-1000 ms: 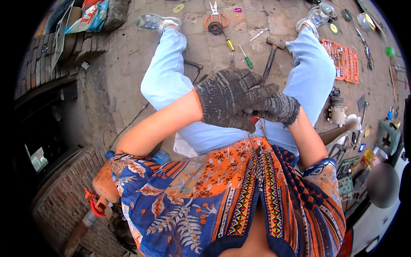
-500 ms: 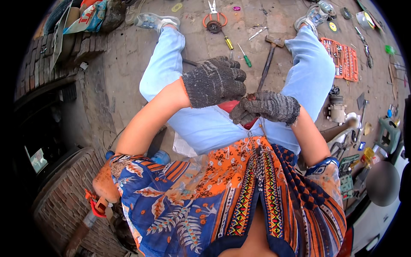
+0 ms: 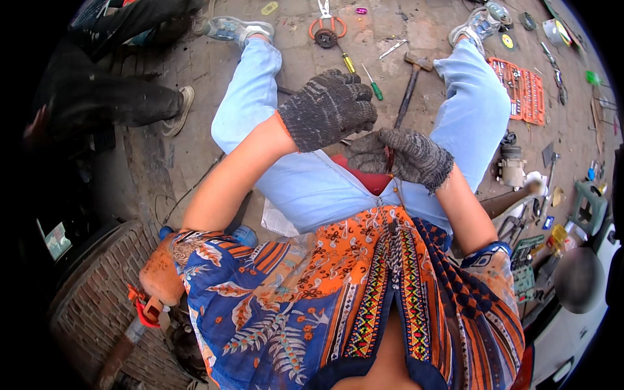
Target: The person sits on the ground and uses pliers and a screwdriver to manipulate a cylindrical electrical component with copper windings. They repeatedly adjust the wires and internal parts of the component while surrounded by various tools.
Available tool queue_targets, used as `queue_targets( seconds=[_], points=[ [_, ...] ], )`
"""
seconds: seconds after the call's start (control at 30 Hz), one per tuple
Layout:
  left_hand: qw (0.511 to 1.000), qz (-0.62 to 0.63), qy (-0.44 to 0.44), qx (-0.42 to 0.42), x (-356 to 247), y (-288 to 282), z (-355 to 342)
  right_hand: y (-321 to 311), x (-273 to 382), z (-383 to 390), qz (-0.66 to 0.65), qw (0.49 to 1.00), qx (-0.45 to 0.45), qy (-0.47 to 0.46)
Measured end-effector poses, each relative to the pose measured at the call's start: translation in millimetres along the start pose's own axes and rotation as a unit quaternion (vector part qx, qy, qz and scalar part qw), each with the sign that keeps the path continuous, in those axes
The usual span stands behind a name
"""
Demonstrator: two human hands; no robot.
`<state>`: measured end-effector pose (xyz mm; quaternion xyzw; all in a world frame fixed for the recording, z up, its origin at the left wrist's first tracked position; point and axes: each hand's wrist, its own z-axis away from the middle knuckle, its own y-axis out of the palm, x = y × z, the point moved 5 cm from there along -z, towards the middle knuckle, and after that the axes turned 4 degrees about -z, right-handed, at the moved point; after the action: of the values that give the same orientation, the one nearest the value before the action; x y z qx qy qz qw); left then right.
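My left hand (image 3: pixel 328 110), in a dark grey knit glove, is held over my lap with its fingers curled in. A short metal tip (image 3: pixel 346 142) shows below its fingers; the rest of that thing is hidden. Just to the right and lower, my right hand (image 3: pixel 416 159), gloved alike, is closed around a small reddish-brown piece (image 3: pixel 389 156) that I cannot name. Its fingers reach toward the left hand. Under the hands lies something red (image 3: pixel 370 181) between my thighs. A dark bar (image 3: pixel 286 92) pokes out behind the left hand.
On the paving ahead lie a hammer (image 3: pixel 411 81), a green-handled screwdriver (image 3: pixel 373 83), a yellow-handled screwdriver (image 3: pixel 349 64) and orange-handled scissors (image 3: pixel 327 27). An orange socket set (image 3: pixel 523 91) lies open at right, near a metal motor-like part (image 3: pixel 512 170). Another person's dark-trousered leg (image 3: pixel 130 97) stands at left.
The right hand's fingers have turned and opened out somewhat toward the left hand. A metal tip now shows below the left hand. Another person has stepped in at the far left.
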<state>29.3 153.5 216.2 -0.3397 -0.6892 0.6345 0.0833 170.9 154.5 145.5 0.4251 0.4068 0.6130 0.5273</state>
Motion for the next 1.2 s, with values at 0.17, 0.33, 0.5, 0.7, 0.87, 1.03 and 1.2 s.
queue_targets(
  seconds=[0.17, 0.33, 0.5, 0.7, 0.87, 1.03, 1.2],
  points=[
    [0.960, 0.245, -0.139, -0.010, 20, -8, 3, -19, 3, -2, -0.057, 0.998, -0.023, -0.034],
    [0.980, 0.194, -0.037, 0.034, -8, 4, 4, -20, 6, -3, -0.098, 0.991, -0.062, -0.071],
    [0.986, 0.163, -0.002, 0.032, -10, 18, -2, -11, 7, -7, -0.079, 0.994, -0.008, -0.071],
    [0.990, 0.137, -0.022, 0.013, -7, 18, -7, -14, 8, -8, -0.078, 0.994, -0.017, -0.076],
    [0.977, 0.203, -0.024, -0.057, -15, 4, -11, -17, 9, -10, -0.041, 0.993, -0.025, -0.108],
    [0.978, 0.178, -0.088, -0.063, -7, 17, -16, -15, 10, -12, -0.033, 0.989, 0.005, -0.143],
    [0.976, 0.141, -0.135, -0.094, 8, 25, -7, 5, 15, -7, -0.023, 0.996, -0.019, -0.088]
  ],
)
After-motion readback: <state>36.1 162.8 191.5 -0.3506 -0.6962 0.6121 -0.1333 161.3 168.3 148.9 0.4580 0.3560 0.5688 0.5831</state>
